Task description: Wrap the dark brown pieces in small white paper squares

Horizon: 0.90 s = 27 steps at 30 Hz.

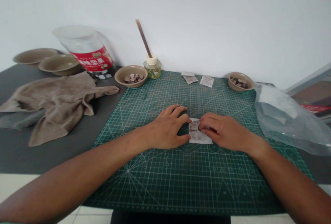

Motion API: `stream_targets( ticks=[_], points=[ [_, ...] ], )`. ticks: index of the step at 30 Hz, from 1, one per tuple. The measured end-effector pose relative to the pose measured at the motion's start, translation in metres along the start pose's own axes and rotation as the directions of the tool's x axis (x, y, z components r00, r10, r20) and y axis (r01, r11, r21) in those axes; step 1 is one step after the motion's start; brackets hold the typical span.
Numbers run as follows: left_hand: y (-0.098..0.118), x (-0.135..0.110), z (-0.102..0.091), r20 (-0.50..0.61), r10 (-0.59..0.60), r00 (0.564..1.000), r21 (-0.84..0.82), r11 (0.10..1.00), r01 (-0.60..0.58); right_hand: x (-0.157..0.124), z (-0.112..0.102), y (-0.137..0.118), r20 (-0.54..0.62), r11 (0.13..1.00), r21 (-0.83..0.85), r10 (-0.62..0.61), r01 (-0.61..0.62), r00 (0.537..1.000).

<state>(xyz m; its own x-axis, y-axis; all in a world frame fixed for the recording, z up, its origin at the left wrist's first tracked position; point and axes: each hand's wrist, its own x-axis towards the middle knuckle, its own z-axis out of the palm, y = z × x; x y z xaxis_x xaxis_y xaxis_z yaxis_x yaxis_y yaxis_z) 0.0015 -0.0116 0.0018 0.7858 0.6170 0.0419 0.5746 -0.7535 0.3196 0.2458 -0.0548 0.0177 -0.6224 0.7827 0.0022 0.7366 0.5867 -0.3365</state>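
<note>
White paper sachet [200, 137] lying flat on a green gridded cutting mat [165, 179], looks light and flimsy so the edges are where you'd pinch it, and the left hand [165, 129] and right hand [224, 130] rest on it with fingers [209, 122] flat, not gripping.

A rumpled brown towel [49, 105] lies near two tan bowls [60, 64] and a seemingly plastic jar [88, 53].

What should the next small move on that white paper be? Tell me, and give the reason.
Probably steady the white paper packet with the left hand and smooth it flat with the right hand: the right fingers lie across its upper part, where something dark shows, and the left fingertips sit at its left edge, with the packet lying on the green cutting mat.
</note>
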Motion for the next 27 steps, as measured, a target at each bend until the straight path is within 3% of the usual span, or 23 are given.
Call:
stream_targets(
  ticks=[3,8,13,17,21,25,27],
  points=[
    [-0.0007,-0.0001,0.0013,0.000,0.004,1.000,-0.005,1.000,-0.004,0.0005,0.0012,-0.0040,0.042,0.998,-0.009,-0.068,0.069,0.997],
    [-0.0012,0.0002,0.0013,-0.007,-0.002,1.000,-0.010,1.000,0.001,-0.0010,-0.0025,0.0007,-0.020,0.995,-0.085,0.053,-0.054,0.998],
    [-0.0003,0.0002,-0.0002,0.006,0.006,1.000,0.001,1.000,-0.006,-0.0014,-0.0003,-0.0052,0.055,0.995,-0.063,-0.080,0.084,0.995],
    [-0.0009,-0.0004,0.0004,0.002,0.001,1.000,0.006,1.000,-0.001,0.0022,0.0008,-0.0042,-0.030,0.994,-0.106,0.031,-0.034,0.999],
    [-0.0001,-0.0002,-0.0004,0.013,0.007,1.000,0.007,1.000,-0.007,0.0011,0.0009,-0.0058,0.035,0.997,-0.058,-0.055,0.057,0.998],
    [0.0007,0.0005,-0.0019,0.013,0.002,1.000,0.010,1.000,-0.002,0.0017,-0.0014,-0.0048,-0.035,0.991,-0.126,0.050,-0.054,0.998],
    [0.0004,0.0008,-0.0018,0.011,-0.001,1.000,0.007,1.000,0.001,0.0007,-0.0025,-0.0035,-0.010,0.995,-0.093,0.043,-0.043,0.999]
  ],
)
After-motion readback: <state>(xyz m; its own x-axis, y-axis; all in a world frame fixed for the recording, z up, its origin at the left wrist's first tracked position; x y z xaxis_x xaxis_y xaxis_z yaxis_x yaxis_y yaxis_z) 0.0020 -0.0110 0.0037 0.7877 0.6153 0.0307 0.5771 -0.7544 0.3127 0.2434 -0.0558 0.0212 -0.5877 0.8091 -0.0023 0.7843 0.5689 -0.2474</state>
